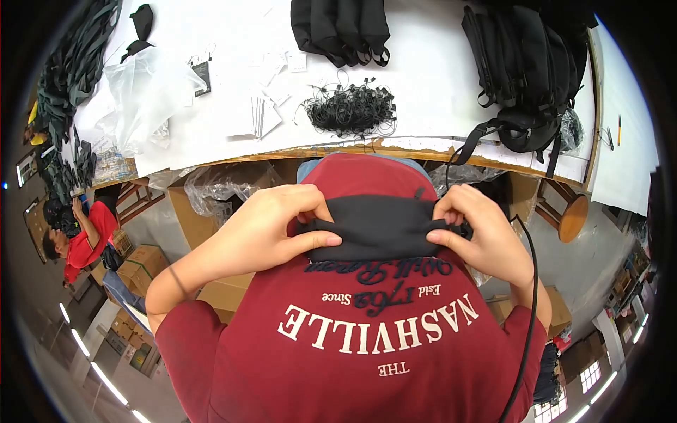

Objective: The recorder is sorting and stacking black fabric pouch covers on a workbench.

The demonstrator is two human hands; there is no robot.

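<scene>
A flat, soft black fabric piece [384, 225], possibly a pouch, is stretched sideways in front of my chest. My left hand [300, 224] pinches its left end between thumb and fingers. At the opposite end, my right hand [467, 222] grips the fabric in the same way, with a bunched bit showing beside the fingers. Both hands are closed, just off the near table edge. Directly beyond them on the white table [233, 151] lies a tangled heap of thin black cords [351, 109].
Black pouches [340, 32] lie at the far middle, and black backpacks [525, 70] at right. White cards [261, 118] and a clear plastic bag [144, 102] are to the left. A wooden stool [572, 217] stands right; another person [88, 233] is far left. A black cable [530, 310] hangs by my right arm.
</scene>
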